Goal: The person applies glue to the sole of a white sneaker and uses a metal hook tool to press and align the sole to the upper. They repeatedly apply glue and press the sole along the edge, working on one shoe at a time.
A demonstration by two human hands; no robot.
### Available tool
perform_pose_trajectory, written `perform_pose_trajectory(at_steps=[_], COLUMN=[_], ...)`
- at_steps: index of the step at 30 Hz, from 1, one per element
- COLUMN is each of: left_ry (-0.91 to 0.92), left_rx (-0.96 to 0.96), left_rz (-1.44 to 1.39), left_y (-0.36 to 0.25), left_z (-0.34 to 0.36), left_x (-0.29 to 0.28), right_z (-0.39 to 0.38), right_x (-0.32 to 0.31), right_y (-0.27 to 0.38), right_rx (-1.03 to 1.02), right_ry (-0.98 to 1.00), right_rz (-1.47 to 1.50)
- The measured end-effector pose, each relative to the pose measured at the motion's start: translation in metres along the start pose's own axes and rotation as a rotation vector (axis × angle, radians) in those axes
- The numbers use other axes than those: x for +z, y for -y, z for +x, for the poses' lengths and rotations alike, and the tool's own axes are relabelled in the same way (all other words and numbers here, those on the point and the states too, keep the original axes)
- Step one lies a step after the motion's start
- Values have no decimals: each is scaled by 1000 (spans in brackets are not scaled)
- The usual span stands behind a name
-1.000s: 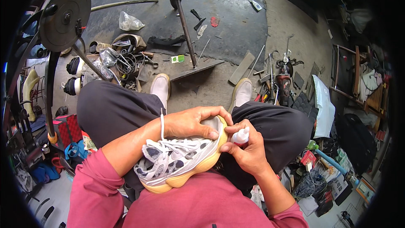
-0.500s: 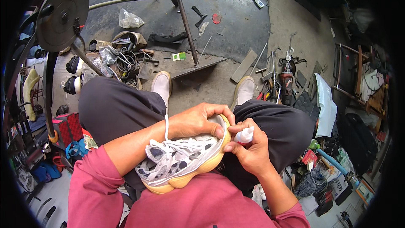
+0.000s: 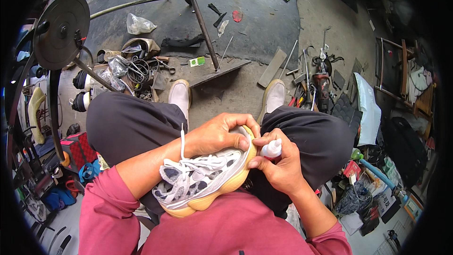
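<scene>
A grey-and-white sneaker [image 3: 203, 177] with dark patches, white laces and a thick yellow sole rests on its side across my lap. My left hand [image 3: 221, 134] is wrapped over its toe end, thumb pressing on the upper near the sole edge. On the other side, my right hand [image 3: 279, 160] holds a small white-topped squeeze bottle [image 3: 272, 148] with a red part, its nozzle tilted up and away from the shoe. The thumb and fingertips of that hand also touch the yellow sole's edge. Most of the bottle's body is hidden in the palm.
An iron shoe stand [image 3: 205, 33] stands on the floor ahead. Scissors and wire [image 3: 139, 68] lie in a heap at left, below a machine's black wheel [image 3: 61, 30]. Pliers and other hand tools [image 3: 309, 89] lie at right, near a white plastic bag [image 3: 367, 108].
The view has shifted slightly. Both hands keep nearly the same hold on the sneaker and the bottle; the upright lace end leans a little to the left.
</scene>
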State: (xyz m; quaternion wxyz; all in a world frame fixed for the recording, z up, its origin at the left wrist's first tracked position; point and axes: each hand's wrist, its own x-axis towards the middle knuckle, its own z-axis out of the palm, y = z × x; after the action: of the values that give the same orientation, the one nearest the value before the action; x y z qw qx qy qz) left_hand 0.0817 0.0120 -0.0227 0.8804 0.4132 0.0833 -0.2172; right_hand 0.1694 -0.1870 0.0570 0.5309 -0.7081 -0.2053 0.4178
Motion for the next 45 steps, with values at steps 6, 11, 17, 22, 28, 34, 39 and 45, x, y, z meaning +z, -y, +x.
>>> perform_pose_trajectory(at_steps=[6, 11, 17, 22, 28, 34, 39, 45], left_ry=[13, 16, 22, -9, -42, -35, -32, -57], left_rx=[10, -3, 0, 124, 102, 116, 101, 95], left_rz=[-76, -142, -167, -100, -117, -100, -101, -167], left_y=[2, 4, 2, 6, 8, 8, 8, 9], left_z=[1, 0, 0, 2, 1, 2, 3, 2], left_x=[-1, 0, -1, 1, 3, 2, 1, 4], right_z=[2, 1, 2, 2, 2, 3, 2, 2], right_x=[0, 0, -1, -2, -1, 0, 0, -2], right_y=[-3, -1, 1, 1, 2, 2, 3, 0], right_rx=[-16, -17, -15, -22, 5, -8, 13, -16], right_ry=[3, -4, -12, 6, 1, 1, -6, -3], right_rz=[-21, -36, -53, -60, -29, -26, 9, -47])
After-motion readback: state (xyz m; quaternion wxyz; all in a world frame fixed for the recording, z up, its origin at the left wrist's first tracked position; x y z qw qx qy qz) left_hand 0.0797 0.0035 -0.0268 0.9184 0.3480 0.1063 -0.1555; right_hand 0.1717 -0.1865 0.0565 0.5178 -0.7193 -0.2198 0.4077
